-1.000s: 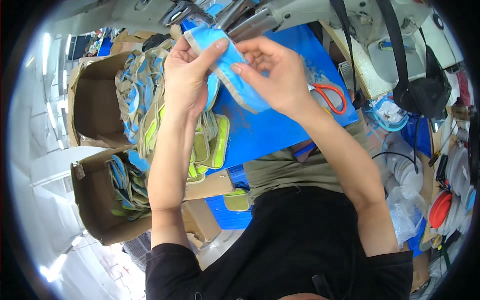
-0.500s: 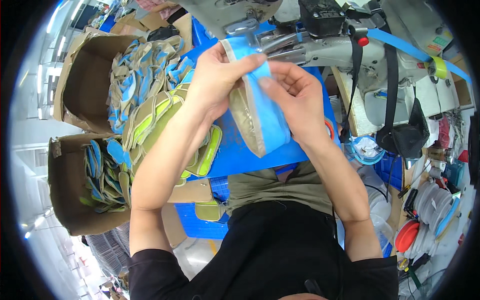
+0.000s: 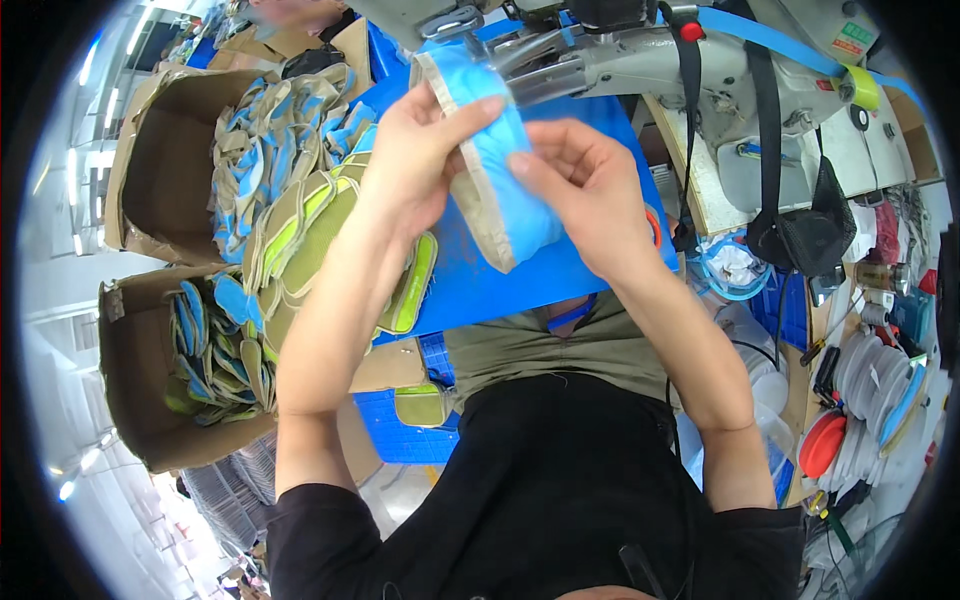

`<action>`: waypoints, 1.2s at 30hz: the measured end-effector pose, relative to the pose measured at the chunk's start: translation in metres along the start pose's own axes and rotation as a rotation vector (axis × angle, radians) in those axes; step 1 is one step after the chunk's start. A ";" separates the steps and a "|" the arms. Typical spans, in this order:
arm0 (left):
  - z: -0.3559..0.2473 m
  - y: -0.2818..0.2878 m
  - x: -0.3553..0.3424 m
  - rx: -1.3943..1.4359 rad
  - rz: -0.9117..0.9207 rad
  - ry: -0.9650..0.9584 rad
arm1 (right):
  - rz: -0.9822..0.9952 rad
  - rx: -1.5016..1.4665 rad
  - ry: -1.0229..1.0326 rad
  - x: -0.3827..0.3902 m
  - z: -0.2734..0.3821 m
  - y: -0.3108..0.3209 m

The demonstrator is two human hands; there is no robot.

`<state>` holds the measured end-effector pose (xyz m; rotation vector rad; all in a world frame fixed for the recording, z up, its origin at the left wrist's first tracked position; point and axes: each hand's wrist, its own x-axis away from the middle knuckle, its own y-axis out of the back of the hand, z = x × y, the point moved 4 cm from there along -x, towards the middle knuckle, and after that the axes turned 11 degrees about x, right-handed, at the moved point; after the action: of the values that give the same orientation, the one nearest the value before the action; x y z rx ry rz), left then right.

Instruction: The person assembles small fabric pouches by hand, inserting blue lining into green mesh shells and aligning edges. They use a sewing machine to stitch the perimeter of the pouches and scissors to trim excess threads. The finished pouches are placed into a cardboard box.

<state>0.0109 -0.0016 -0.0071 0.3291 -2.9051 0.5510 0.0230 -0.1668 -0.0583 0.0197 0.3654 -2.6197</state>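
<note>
A curved blue fabric piece with a beige edge band (image 3: 515, 190), shaped like a slipper or shoe part, is stretched between my hands. My left hand (image 3: 415, 155) pinches its left edge, thumb lying on the blue side. On the other side, my right hand (image 3: 595, 190) grips the fabric between thumb and curled fingers. The far end of the piece reaches the metal parts of the sewing machine (image 3: 640, 68); whether it sits under the needle I cannot tell. Beneath it lies the blue tabletop (image 3: 475, 295).
Green and beige sewn pieces (image 3: 315, 240) are heaped left of my left arm. Behind them an upper carton (image 3: 170, 130) stands by a pile of blue and beige pieces (image 3: 265, 165). A lower carton (image 3: 140, 420) holds more. Blue tape (image 3: 770, 38) runs to the machine; black straps hang at right.
My view has shifted slightly. Both hands and the fabric have moved a little up and left, and the piece has turned so more of its blue side shows. Both hands keep their hold.
</note>
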 end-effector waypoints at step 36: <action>0.010 -0.013 0.016 -0.026 -0.115 -0.063 | -0.090 -0.036 0.085 0.042 -0.008 0.004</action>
<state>-0.0027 -0.0200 -0.0092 0.5156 -2.9269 0.4932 -0.0124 -0.1874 -0.0700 0.1057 0.4530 -2.7067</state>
